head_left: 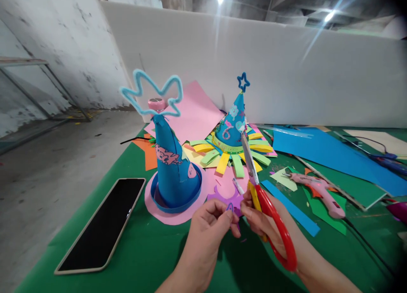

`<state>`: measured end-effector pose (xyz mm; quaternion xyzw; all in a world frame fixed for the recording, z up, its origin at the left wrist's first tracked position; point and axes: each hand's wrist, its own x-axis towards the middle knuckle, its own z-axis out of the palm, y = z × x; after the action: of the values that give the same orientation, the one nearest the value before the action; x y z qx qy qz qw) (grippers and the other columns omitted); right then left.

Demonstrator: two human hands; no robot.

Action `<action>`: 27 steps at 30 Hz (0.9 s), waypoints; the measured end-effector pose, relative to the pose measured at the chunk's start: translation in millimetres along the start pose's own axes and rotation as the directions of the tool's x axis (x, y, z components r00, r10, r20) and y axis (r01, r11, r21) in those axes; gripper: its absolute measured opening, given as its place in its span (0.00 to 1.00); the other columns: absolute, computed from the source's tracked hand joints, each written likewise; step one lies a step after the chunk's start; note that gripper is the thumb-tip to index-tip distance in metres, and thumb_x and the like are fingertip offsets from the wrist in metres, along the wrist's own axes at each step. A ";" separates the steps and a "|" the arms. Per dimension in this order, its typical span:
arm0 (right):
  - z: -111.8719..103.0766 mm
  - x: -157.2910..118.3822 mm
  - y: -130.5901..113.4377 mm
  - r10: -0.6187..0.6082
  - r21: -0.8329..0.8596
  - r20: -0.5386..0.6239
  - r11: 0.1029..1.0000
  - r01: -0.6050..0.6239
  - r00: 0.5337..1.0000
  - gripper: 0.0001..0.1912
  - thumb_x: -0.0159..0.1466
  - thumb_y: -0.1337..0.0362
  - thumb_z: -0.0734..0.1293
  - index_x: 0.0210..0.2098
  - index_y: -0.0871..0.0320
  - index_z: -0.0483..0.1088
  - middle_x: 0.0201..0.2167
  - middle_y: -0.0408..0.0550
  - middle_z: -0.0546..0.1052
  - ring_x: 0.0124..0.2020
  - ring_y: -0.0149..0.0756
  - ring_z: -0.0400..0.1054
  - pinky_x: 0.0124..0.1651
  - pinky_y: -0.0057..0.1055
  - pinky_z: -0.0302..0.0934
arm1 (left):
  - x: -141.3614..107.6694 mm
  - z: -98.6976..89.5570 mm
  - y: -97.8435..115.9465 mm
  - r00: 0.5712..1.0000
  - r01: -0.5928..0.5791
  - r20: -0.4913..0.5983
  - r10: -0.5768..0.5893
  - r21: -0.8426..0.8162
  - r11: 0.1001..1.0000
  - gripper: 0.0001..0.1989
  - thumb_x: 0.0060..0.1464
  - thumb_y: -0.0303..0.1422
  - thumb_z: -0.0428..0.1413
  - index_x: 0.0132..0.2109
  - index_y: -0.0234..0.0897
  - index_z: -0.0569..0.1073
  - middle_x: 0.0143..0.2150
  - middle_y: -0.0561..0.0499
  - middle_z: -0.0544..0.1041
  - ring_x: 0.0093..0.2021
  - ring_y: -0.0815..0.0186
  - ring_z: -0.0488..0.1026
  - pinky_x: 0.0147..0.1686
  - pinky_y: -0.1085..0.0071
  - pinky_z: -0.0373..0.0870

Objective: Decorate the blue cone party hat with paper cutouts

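Note:
My left hand (211, 229) pinches a small purple paper piece (230, 207) with a drawn outline on it. Close beside it, my right hand (263, 219) is closed on red-and-yellow scissors (269, 204), whose blades point up and away. Its fingertips are near the purple piece. Behind the hands lies a larger purple paper cutout (219, 194), partly hidden. A blue cone hat (173, 170) with a light blue wire shape (176, 86) on top stands left of them on a pink paper disc (168, 217).
A smaller blue cone hat (233, 125) with yellow and green strips stands behind. A phone (103, 225) lies at left. At right are a pink glue gun (321, 189), a blue strip (291, 208) and blue sheets (333, 153). Pink paper (193, 113) lies at the back.

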<state>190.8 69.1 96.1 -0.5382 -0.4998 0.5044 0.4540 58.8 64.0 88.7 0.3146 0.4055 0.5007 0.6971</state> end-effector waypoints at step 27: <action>-0.6 -5.6 8.6 0.014 0.144 0.012 0.990 -0.015 1.000 0.17 0.48 0.59 0.72 0.29 0.55 0.60 0.23 0.38 0.66 0.23 0.29 0.63 0.25 0.27 0.60 | 0.0 0.0 -5.2 0.997 0.006 0.077 -0.020 0.178 0.984 0.06 0.43 0.30 0.58 0.25 0.34 0.68 0.22 0.54 0.69 0.23 0.72 0.65 0.26 0.75 0.61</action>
<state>192.1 62.7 88.1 -0.5049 -0.4607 0.5454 0.4851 61.1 62.5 84.3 0.3921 0.4228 0.4454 0.6849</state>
